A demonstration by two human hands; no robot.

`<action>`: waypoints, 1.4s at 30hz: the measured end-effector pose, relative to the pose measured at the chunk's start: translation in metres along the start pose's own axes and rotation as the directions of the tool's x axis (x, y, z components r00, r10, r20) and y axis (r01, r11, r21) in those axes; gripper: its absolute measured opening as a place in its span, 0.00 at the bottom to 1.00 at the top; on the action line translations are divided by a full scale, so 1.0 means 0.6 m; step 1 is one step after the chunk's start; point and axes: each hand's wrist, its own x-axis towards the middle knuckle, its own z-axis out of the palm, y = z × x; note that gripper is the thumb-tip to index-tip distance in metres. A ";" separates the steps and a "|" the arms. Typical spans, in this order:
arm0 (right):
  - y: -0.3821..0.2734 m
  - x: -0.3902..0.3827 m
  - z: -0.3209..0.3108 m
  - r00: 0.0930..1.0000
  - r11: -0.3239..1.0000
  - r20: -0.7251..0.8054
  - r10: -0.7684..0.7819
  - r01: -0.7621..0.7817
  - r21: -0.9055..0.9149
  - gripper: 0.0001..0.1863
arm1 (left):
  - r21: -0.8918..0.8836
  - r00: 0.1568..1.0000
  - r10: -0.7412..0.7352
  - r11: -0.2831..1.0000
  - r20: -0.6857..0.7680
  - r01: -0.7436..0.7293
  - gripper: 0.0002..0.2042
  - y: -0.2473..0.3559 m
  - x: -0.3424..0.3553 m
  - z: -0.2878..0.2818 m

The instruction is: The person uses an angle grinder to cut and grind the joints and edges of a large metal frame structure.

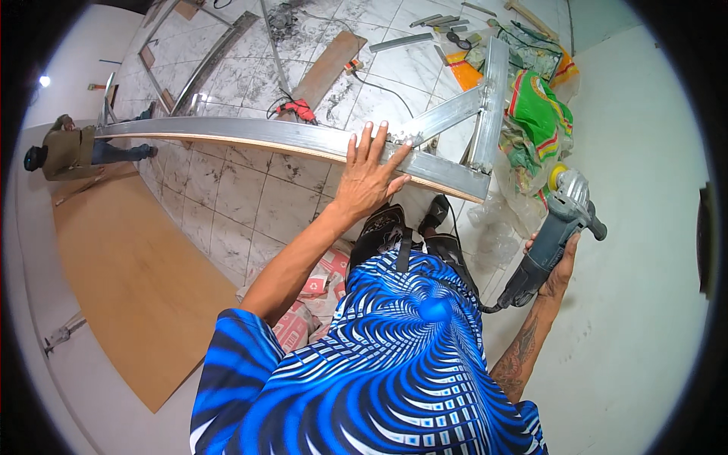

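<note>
My left hand (369, 173) lies with fingers spread on a long metal frame (250, 130), near its right end where a diagonal bar (447, 117) meets the beam. A thin wooden strip runs along the frame's lower edge. On the right, my right hand (560, 267) is wrapped round the dark body of an angle grinder (542, 246). The grinder's yellow disc (558, 176) points up and away from me, apart from the frame. A side handle sticks out at its right, and its cord runs back past my waist.
Another person (72, 155) is at the frame's far left end. A brown board (136, 280) leans at the left. On the tiled floor lie a red power tool (298, 108), a wooden plank (330, 70) and metal offcuts (402, 42). Green plastic sacks (535, 114) lie by the right wall.
</note>
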 end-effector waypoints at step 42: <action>-0.009 0.023 -0.031 0.997 0.998 0.051 -0.064 0.064 -0.008 0.39 | -0.308 0.993 0.114 0.947 0.038 -0.097 0.36 0.095 -0.041 -0.006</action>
